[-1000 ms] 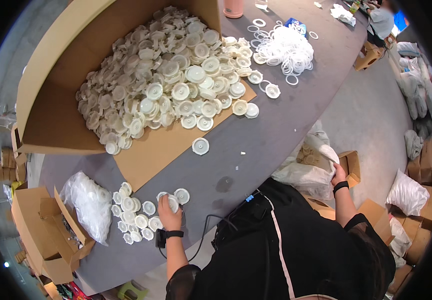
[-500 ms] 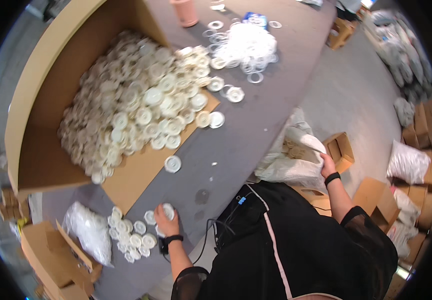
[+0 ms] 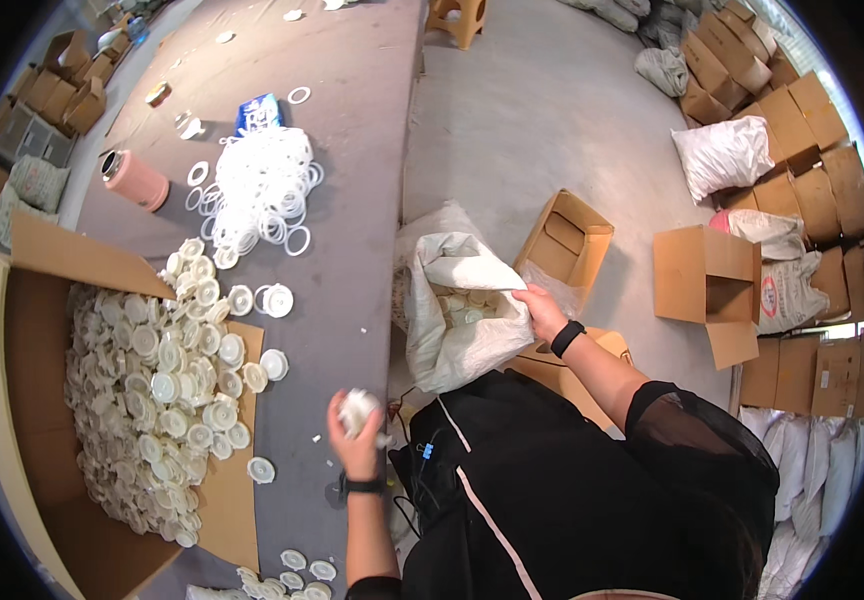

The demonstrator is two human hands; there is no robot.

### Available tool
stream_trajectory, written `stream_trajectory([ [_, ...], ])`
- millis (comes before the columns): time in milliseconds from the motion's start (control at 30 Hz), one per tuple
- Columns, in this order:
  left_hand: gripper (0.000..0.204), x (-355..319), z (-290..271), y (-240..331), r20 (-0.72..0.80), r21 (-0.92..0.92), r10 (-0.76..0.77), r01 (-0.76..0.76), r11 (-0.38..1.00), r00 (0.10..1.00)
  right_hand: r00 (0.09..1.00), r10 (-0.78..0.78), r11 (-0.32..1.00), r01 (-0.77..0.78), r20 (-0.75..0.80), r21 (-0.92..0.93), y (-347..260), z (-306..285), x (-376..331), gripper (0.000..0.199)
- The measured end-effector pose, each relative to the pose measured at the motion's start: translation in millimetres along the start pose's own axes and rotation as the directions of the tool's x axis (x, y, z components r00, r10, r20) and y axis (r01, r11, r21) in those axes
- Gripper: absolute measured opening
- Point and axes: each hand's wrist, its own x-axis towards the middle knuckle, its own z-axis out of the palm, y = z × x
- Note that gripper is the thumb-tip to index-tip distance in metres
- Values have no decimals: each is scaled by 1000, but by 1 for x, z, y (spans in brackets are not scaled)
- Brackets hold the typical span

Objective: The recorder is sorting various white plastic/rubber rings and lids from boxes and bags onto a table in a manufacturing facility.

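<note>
My left hand (image 3: 354,452) is above the table's right edge, its fingers closed round a few white plastic caps (image 3: 360,408), blurred by motion; their number is hard to tell. With my right hand (image 3: 544,312) I grip the rim of a white woven sack (image 3: 442,350) beside the table. The sack's mouth gapes, and pale caps (image 3: 467,305) show inside. A large pile of white caps (image 3: 142,380) fills a cardboard box (image 3: 2,400) lying on its side on the table, spilling onto its flap. More caps (image 3: 297,580) lie at the lower table edge.
White rings (image 3: 262,190) are heaped farther up the table by a blue packet (image 3: 258,114) and a pink flask (image 3: 136,182). Open cartons (image 3: 567,235) stand on the floor beyond the sack. Stacked boxes (image 3: 792,125) and a full white bag (image 3: 722,155) line the right.
My left hand has lifted caps from the small group on the table and moved them toward the sack. The view has turned right; my right hand still holds the sack's rim.
</note>
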Motion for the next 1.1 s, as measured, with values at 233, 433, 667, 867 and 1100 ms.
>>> stream_trajectory([
  [233,73,38,100,-17,426,199,118,-220,955,897,999,-12,999,11,45,40,1,-23,11,24],
  [433,33,10,-31,-47,-152,253,186,-143,957,971,991,-42,997,49,129,-52,-3,-9,-2,22],
  [667,41,-95,-257,-96,-775,632,478,512,581,413,987,64,997,-57,150,-52,20,-48,37,25],
  [867,43,-145,-315,-118,-724,689,370,619,376,582,981,143,982,-124,132,-140,32,-40,48,31],
  [1100,35,-178,-316,-86,-568,822,569,442,359,595,979,167,974,-146,113,-175,39,-22,60,31],
])
